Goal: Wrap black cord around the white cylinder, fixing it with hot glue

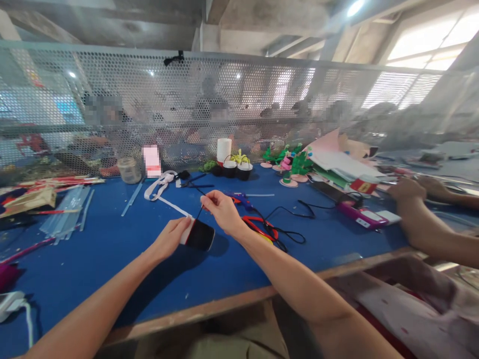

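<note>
My left hand (172, 238) grips a small black cup (200, 235) lying on its side just above the blue table (112, 259), with a white ribbon (170, 203) running from its rim back across the table. My right hand (220, 209) is closed in a pinch on a thin black wire (199, 213) that reaches down to the cup's rim.
Behind lie a blue glue gun (241, 200), red scissors (258, 225), black cords (295, 214), finished black cups with handles (237, 169), a white roll (223, 148), a jar (129, 170), clear glue sticks (67, 217). Another person's arms (422, 219) rest at the right. A perforated screen (239, 99) backs the table.
</note>
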{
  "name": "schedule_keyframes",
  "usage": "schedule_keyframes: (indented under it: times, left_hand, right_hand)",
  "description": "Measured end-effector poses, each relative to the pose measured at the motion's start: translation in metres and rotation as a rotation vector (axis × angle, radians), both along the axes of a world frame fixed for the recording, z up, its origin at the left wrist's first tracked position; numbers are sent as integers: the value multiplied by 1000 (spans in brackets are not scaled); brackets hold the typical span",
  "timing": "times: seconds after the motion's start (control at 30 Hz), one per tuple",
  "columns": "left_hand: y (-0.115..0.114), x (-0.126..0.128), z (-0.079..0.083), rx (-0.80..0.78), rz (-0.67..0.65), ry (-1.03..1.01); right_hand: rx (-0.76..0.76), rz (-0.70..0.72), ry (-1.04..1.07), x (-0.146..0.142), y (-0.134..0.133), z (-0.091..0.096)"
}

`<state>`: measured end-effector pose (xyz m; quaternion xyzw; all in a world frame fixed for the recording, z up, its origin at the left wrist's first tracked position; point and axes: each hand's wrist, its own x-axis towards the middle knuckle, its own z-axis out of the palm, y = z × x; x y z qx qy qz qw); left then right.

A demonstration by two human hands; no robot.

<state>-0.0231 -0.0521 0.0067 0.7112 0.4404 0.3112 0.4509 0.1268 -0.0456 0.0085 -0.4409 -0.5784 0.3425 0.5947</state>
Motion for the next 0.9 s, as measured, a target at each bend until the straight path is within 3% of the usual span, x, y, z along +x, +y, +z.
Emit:
schedule_keyframes:
  times: [0.3, 0.7, 0.9]
  left_hand:
    - [-4, -1, -1, 76, -69, 31]
    - [-6, -3, -1, 178, -103, 39]
    - [-7, -2, 2, 194, -76, 54]
  right_hand:
    - [-19, -17, -118, 2, 6, -7]
    - [-134, 39, -160, 0, 0, -3]
    - [-129, 34, -167, 0, 1, -5]
